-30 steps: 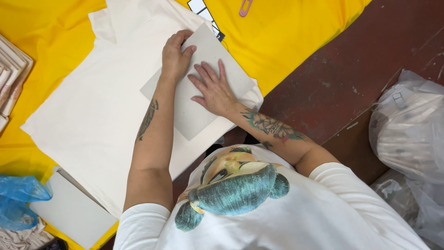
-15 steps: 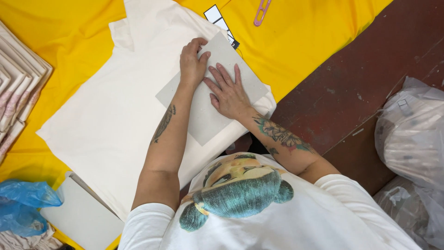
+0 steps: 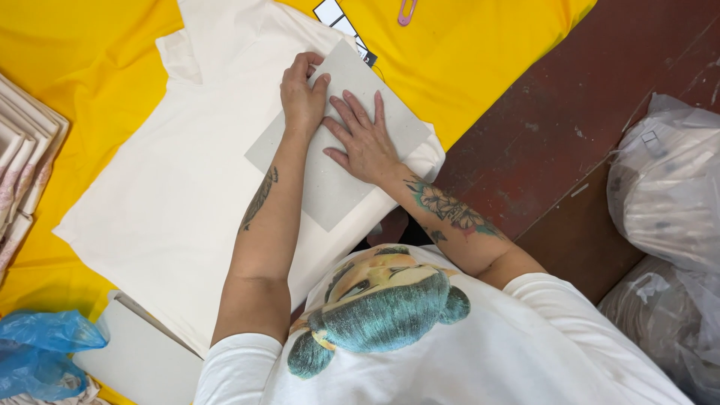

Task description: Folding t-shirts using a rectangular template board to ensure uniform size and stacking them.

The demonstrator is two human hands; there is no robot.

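A cream T-shirt [image 3: 172,195] lies spread flat on a yellow cloth [image 3: 90,45]. A grey cardboard sheet [image 3: 330,187] rests on the shirt's upper right part. My left hand [image 3: 302,94] has its fingers curled over the sheet's far edge and grips it. Just beside it, my right hand [image 3: 364,139] lies flat on the cardboard with its fingers spread, holding nothing. Both forearms reach over the shirt from the lower edge of the view.
Black-and-white tags [image 3: 341,22] and a pink clip [image 3: 406,10] lie on the yellow cloth beyond the shirt. Folded garments [image 3: 22,165] are stacked at the left. A blue plastic bag [image 3: 37,360] and a white board [image 3: 142,360] sit lower left. Clear filled bags [image 3: 667,187] stand on the red-brown floor [image 3: 570,112].
The view has shifted, so the shirt and cardboard sit further right in the picture. Both hands have stayed on the cardboard, close together near its far edge.
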